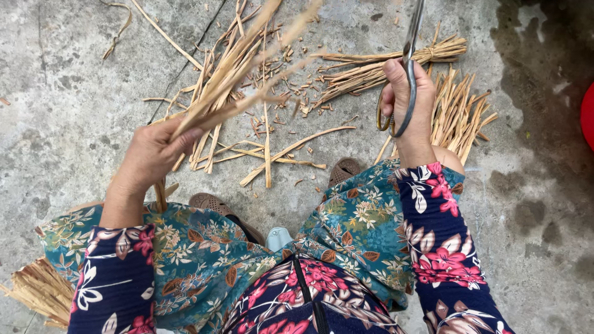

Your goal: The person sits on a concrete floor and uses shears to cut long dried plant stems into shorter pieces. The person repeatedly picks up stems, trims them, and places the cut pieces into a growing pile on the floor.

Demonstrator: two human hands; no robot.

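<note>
Near left, a bundle of dry stalks (pixel 38 291) lies on the concrete floor (pixel 68 93) by your knee. Your left hand (pixel 151 150) is closed around a bunch of straw strips (pixel 238 68) slanting up and away to the right. Your right hand (pixel 406 99) grips scissors (pixel 405 74), blades pointing away. Farther off lie cut scraps (pixel 272 142) and a tied bundle (pixel 383 65).

Cut strips (pixel 272 151) lie on the floor (pixel 74 93) before my knees; tied bundles (pixel 383 65) sit ahead right (another bundle (pixel 40 291) behind, at my left).
</note>
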